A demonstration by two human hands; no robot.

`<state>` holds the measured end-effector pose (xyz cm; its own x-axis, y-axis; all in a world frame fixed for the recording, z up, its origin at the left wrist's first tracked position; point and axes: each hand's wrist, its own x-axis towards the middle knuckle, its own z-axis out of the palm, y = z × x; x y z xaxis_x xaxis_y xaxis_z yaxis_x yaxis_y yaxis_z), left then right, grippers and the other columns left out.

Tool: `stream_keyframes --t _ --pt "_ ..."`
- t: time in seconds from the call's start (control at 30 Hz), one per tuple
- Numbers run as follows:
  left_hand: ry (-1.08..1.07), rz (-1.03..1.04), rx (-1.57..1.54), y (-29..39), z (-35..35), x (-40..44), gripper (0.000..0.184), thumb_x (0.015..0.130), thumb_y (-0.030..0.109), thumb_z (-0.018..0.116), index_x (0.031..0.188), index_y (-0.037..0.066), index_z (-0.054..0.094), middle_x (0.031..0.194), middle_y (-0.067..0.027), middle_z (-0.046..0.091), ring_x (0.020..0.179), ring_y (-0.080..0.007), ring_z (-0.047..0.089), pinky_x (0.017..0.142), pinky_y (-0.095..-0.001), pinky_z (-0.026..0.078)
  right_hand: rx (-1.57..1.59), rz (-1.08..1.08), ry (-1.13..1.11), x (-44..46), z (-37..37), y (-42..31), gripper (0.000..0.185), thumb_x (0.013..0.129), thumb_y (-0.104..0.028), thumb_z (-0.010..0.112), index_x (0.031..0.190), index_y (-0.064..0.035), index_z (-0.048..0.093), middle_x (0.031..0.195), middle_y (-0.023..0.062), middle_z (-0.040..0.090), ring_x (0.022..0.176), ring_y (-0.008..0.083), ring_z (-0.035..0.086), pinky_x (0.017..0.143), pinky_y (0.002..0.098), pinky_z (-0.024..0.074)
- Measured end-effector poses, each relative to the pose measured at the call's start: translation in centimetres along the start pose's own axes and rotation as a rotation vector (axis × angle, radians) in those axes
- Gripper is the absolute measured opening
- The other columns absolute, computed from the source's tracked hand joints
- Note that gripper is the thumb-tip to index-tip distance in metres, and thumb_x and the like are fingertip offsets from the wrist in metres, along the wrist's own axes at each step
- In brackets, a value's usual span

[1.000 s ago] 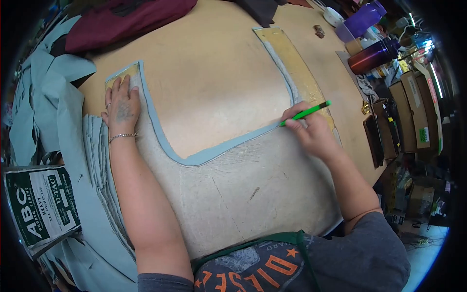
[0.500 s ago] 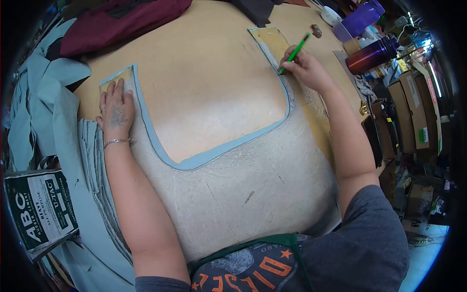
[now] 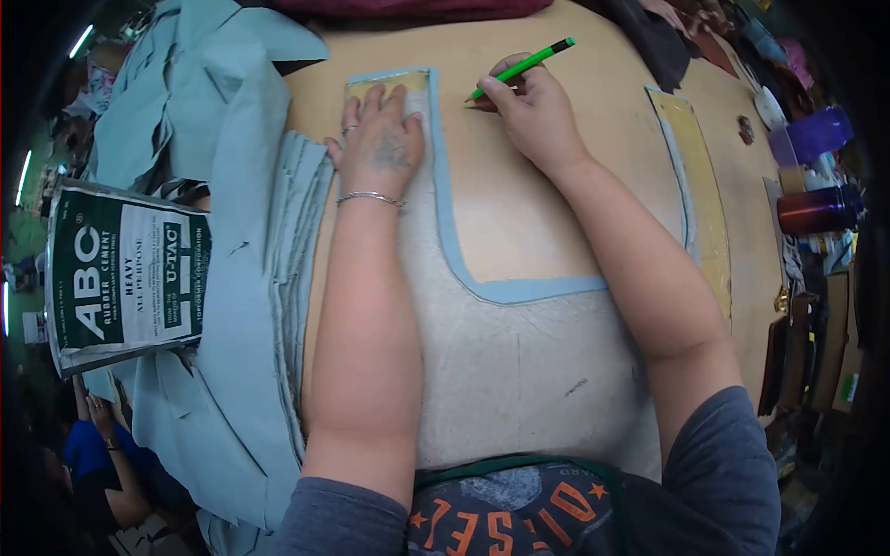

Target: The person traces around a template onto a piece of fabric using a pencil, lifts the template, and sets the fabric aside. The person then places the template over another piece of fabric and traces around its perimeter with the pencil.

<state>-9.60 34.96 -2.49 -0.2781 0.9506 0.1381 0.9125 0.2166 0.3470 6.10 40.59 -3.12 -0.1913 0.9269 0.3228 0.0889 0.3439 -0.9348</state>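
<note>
My left hand (image 3: 382,139) lies flat, fingers spread, on the upper left arm of a large U-shaped grey template (image 3: 519,371). Yellowed patches cover the tips of the template's arms. Along its inner edge shows a strip of light blue sheet (image 3: 451,236) lying under it. Between the two arms, my right hand (image 3: 538,116) grips a green pencil (image 3: 528,67), its point down near the tan tabletop (image 3: 556,213). Whether the point touches the surface I cannot tell. My right forearm crosses over part of the template's inner curve.
Stacked light blue sheets (image 3: 292,222) hang at the left beside a rubber cement can (image 3: 130,278). A purple container (image 3: 816,137) and a dark bottle (image 3: 820,210) stand at the right. Dark cloth (image 3: 640,37) lies at the back. Another person's arm (image 3: 120,463) shows at lower left.
My right hand with the pencil has gone from the template's right arm to the gap near its left arm. The view has swung left; my left hand stays on the left arm.
</note>
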Motion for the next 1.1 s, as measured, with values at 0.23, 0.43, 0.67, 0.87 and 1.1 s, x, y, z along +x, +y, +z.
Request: stream_keyframes --t 0.23,0.43,0.67,0.87,1.1 --pt "0.004 -0.017 -0.045 0.2 -0.2 -0.2 0.043 0.082 0.028 0.046 0.124 0.017 0.044 0.134 -0.0035 0.033 0.127 -0.0266 0.023 0.097 -0.0614 0.016 0.01 0.026 0.111 3.2 3.4 1.1 0.015 0.081 -0.011 0.056 0.09 0.0015 0.051 0.079 0.0128 0.061 0.072 0.0204 0.063 0.064 0.0304 0.0486" --pt "0.018 -0.015 -0.08 0.2 -0.2 -0.2 0.044 0.082 0.028 0.047 0.123 0.016 0.045 0.133 -0.0038 0.034 0.126 -0.0265 0.024 0.097 -0.0613 0.015 -0.348 -0.136 0.089 4.0 4.6 0.6 0.013 0.08 -0.01 0.058 0.087 -0.0004 0.053 0.078 0.0113 0.059 0.068 0.0181 0.06 0.061 0.0296 0.0471" --pt "0.054 -0.033 -0.175 -0.3 -0.2 0.1 0.041 0.077 0.03 0.054 0.116 0.016 0.053 0.131 -0.0024 0.04 0.125 -0.0242 0.026 0.098 -0.0596 0.015 -0.528 -0.443 -0.135 -4.0 3.6 -3.1 0.014 0.072 -0.003 0.055 0.084 -0.005 0.05 0.079 0.0129 0.055 0.075 0.0328 0.054 0.064 0.039 0.0441" --pt "0.123 -0.038 -0.161 -0.6 0.5 0.5 0.043 0.072 0.036 0.059 0.112 0.02 0.056 0.129 0.0012 0.043 0.123 -0.0237 0.033 0.096 -0.056 0.022 -0.367 -0.429 -0.417 -12.8 1.2 -7.5 0.026 0.061 0.006 0.057 0.082 -0.005 0.048 0.078 0.0111 0.053 0.071 0.0288 0.053 0.066 0.0343 0.0434" --pt "0.113 0.058 -0.246 -2.5 1.5 1.6 0.039 0.072 0.032 0.062 0.107 0.015 0.058 0.123 0.0002 0.049 0.119 -0.0263 0.037 0.092 -0.0593 0.025 -0.487 -0.211 -0.4 -15.9 -6.7 -8.4 0.018 0.071 0.001 0.059 0.084 -0.0052 0.05 0.079 0.0091 0.054 0.071 0.0272 0.05 0.064 0.0334 0.0411"
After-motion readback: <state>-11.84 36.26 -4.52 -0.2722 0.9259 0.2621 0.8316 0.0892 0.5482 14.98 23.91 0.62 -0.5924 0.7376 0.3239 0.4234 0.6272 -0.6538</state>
